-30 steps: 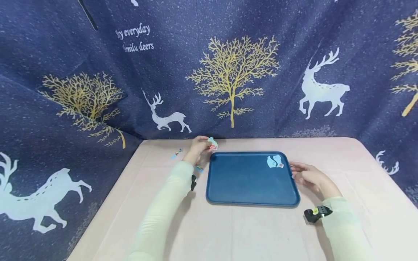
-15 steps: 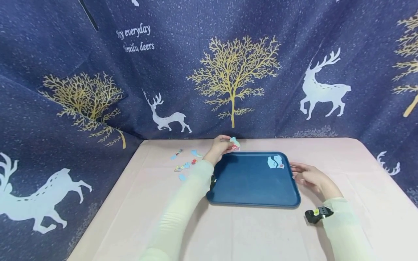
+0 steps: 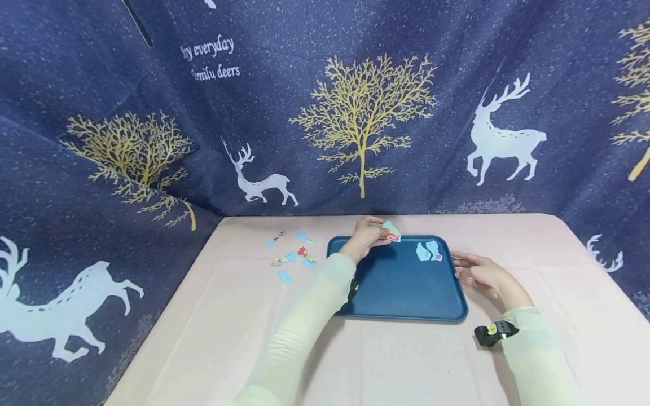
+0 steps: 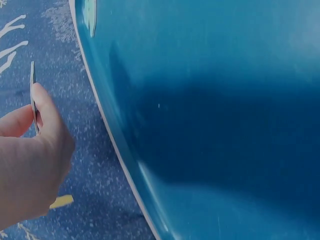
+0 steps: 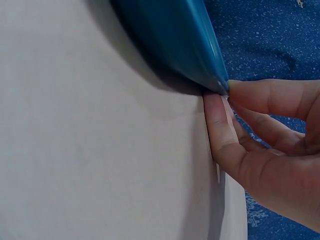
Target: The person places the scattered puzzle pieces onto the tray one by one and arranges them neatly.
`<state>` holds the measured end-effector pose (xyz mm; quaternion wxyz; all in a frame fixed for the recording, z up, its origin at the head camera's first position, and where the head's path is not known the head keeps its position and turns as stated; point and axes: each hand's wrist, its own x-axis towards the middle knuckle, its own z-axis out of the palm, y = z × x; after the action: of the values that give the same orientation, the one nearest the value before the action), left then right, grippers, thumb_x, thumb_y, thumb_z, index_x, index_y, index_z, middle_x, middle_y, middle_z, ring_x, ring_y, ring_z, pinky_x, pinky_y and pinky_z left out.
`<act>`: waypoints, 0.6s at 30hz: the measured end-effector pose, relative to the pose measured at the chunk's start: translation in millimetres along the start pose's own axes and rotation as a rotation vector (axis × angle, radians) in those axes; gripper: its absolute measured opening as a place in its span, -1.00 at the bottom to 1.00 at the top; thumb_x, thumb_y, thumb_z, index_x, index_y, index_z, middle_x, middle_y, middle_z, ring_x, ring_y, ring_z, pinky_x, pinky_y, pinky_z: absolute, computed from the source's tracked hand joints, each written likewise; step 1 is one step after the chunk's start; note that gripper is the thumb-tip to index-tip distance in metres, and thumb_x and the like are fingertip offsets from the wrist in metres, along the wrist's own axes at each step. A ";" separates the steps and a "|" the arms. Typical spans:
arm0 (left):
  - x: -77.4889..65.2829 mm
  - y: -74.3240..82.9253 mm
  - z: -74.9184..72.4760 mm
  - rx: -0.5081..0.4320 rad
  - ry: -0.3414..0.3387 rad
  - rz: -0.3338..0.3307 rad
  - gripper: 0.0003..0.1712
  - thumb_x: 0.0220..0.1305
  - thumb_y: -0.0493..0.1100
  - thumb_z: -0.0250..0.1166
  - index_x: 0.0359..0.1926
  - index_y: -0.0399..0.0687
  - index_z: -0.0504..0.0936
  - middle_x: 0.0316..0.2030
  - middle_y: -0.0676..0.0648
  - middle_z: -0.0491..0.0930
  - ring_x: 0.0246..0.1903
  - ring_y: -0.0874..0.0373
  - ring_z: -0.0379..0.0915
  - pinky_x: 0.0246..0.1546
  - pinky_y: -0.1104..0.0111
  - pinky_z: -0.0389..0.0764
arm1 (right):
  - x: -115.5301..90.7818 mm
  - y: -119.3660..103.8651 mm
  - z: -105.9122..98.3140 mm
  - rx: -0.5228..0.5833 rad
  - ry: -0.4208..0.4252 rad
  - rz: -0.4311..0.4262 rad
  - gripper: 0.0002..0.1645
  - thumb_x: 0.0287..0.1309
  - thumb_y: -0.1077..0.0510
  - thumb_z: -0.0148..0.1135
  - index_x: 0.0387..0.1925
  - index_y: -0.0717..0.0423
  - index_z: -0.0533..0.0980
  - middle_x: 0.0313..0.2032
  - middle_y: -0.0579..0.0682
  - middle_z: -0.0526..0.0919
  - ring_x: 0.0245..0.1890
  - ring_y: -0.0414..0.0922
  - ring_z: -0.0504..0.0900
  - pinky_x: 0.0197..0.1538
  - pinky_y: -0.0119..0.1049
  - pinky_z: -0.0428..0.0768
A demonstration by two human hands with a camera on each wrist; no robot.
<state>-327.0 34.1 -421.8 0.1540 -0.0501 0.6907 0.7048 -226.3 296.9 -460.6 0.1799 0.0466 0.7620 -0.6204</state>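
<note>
Blue cloth [image 3: 264, 113] is hanging behind; the left hand [image 3: 367, 234] is pinching a thin, pale blue-green piece [image 3: 392, 229] with red, the right hand [image 3: 484, 274] gripping a tray [image 3: 406, 287].

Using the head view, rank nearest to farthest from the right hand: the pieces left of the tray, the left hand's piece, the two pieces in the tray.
1. Two pieces: far right corner of the tray.
2. Held piece: in the left hand.
3. Scattered pieces: on the table, left of the tray.
</note>
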 end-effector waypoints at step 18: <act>2.0 -23.2 32.4 0.093 0.007 -0.010 -0.62 0.11 -0.57 0.26 -0.05 -0.23 0.58 -0.33 -0.16 0.55 -0.33 -0.04 0.65 -0.28 0.28 0.74 | -0.9 0.8 -1.8 -0.014 -0.024 -0.058 -0.01 -0.08 0.52 0.01 0.44 0.37 -0.10 0.32 0.51 0.10 -0.06 -0.23 0.49 -0.11 -0.42 0.63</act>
<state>-317.6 66.4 -443.2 0.1574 -0.0490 0.7231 0.6708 -225.6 299.0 -460.7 0.1711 0.0158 0.7652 -0.6204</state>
